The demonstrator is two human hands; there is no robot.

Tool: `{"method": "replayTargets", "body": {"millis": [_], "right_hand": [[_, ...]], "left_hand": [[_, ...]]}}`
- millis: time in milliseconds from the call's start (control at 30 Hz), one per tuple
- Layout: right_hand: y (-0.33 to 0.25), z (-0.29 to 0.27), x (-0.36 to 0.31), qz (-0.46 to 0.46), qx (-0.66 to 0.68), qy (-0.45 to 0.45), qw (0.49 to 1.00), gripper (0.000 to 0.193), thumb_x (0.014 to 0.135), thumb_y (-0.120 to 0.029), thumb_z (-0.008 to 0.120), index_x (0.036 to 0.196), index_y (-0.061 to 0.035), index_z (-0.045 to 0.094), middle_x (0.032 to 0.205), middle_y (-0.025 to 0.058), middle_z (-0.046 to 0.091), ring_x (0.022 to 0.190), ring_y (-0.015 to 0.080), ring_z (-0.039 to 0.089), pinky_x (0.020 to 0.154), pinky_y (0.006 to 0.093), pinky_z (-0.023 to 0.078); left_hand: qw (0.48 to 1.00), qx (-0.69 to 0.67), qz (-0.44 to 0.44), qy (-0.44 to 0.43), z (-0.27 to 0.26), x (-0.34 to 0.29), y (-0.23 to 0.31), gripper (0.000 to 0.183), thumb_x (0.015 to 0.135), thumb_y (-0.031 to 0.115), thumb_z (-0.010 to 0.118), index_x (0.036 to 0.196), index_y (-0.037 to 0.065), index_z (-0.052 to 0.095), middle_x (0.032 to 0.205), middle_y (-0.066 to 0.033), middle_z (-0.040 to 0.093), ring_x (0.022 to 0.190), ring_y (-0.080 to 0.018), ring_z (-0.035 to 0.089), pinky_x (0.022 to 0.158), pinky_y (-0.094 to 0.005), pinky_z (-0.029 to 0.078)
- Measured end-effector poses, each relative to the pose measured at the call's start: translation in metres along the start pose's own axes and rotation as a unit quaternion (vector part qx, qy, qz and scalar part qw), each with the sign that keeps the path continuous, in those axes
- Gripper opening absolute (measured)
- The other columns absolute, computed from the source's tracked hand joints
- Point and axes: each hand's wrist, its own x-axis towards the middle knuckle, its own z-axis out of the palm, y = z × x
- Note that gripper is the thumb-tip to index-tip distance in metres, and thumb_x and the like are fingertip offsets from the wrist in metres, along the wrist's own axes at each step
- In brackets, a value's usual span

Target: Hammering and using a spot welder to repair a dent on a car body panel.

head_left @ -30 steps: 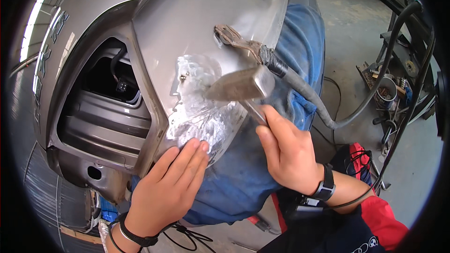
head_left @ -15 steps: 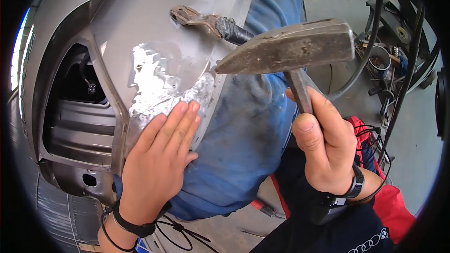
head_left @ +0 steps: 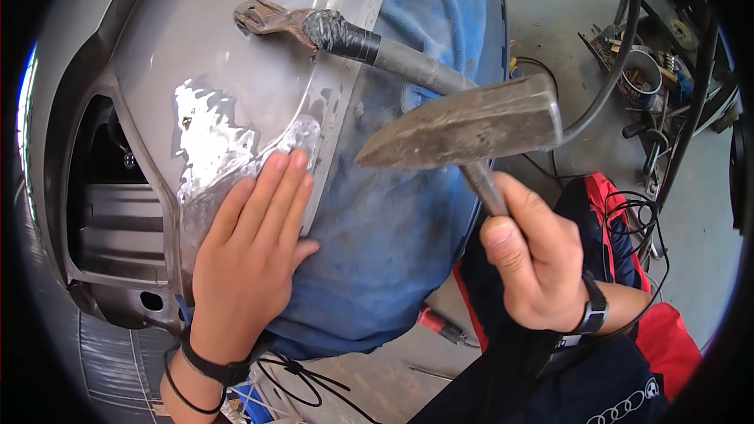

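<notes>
My left hand (head_left: 250, 247) lies flat, fingers stretched out, on a grey car body panel (head_left: 228, 0). Its fingertips rest at the lower edge of a patch of shiny bare metal (head_left: 208, 137). In my right hand (head_left: 538, 259) is a cross-peen hammer (head_left: 471, 126), gripped by its handle close below the head. The hammer hangs above a blue cloth (head_left: 369, 212), with its wedge end toward the panel. A welding cable clamp (head_left: 271, 17), wrapped in black tape, sits on the panel beyond the bare patch.
A lamp opening (head_left: 122, 188) with a loose connector lies left of my left hand. At the right, a thick grey cable (head_left: 605, 94) runs past a metal can (head_left: 640, 78) and scattered tools. A red and black tool (head_left: 441, 326) lies on the floor below the cloth.
The panel and clamp appear further left as the view shifts. My right hand and the hammer sit slightly lower and further left in view. My left hand stays flat on the panel.
</notes>
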Motion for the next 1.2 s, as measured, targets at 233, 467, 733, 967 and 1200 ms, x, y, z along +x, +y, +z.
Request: {"method": "replayTargets", "body": {"millis": [233,467,733,967,1200], "right_hand": [[0.013,0.01,-0.015,-0.009,0.144,-0.038,0.989,0.04,0.099,-0.008,0.045,0.136,0.0085,0.043,0.079,0.01,0.058,0.06,0.0121,0.051,0.057,0.0245,0.045],[0.031,0.016,-0.03,0.053,0.176,-0.112,0.976,0.046,0.102,-0.02,0.047,0.141,0.0027,0.04,0.076,0.0084,0.061,0.055,0.013,0.053,0.054,0.0267,0.046],[0.019,0.035,-0.005,-0.121,-0.061,-0.088,0.987,0.022,0.097,-0.016,0.055,0.102,0.0046,0.059,0.074,0.0146,0.062,0.056,0.0273,0.062,0.051,0.0338,0.049],[-0.003,0.054,0.003,-0.012,-0.093,-0.087,0.992,0.021,0.098,-0.016,0.054,0.109,0.0022,0.056,0.073,0.0181,0.062,0.058,0.033,0.063,0.054,0.0376,0.049],[-0.006,0.075,0.004,0.012,-0.095,-0.06,0.994,0.021,0.098,-0.016,0.053,0.111,0.0011,0.055,0.078,0.0202,0.063,0.061,0.0372,0.063,0.055,0.0383,0.05]], "left_hand": [[0.999,0.029,0.016,0.018,0.002,0.001,-0.004,0.067,0.083,0.037,0.059,0.138,0.002,0.046,0.15,-0.0072,0.039,0.141,-0.0208,0.032,0.114,-0.0354,0.027],[0.999,0.043,-0.011,-0.005,0.003,-0.036,0.0,0.06,0.087,0.036,0.055,0.137,0.003,0.048,0.15,-0.0064,0.039,0.142,-0.0192,0.031,0.113,-0.034,0.027],[0.998,-0.025,-0.009,0.061,0.009,-0.019,-0.004,0.063,0.08,0.031,0.063,0.134,0.0,0.051,0.147,-0.0087,0.044,0.138,-0.0229,0.036,0.112,-0.0362,0.028],[0.997,-0.01,-0.007,0.081,0.012,-0.05,-0.009,0.059,0.078,0.027,0.066,0.129,0.0,0.056,0.14,-0.0123,0.051,0.135,-0.0268,0.042,0.111,-0.04,0.03],[0.99,-0.039,-0.035,0.129,0.015,-0.07,-0.019,0.052,0.073,0.02,0.069,0.122,0.005,0.062,0.136,-0.0123,0.055,0.133,-0.0283,0.045,0.111,-0.0439,0.03]]}}
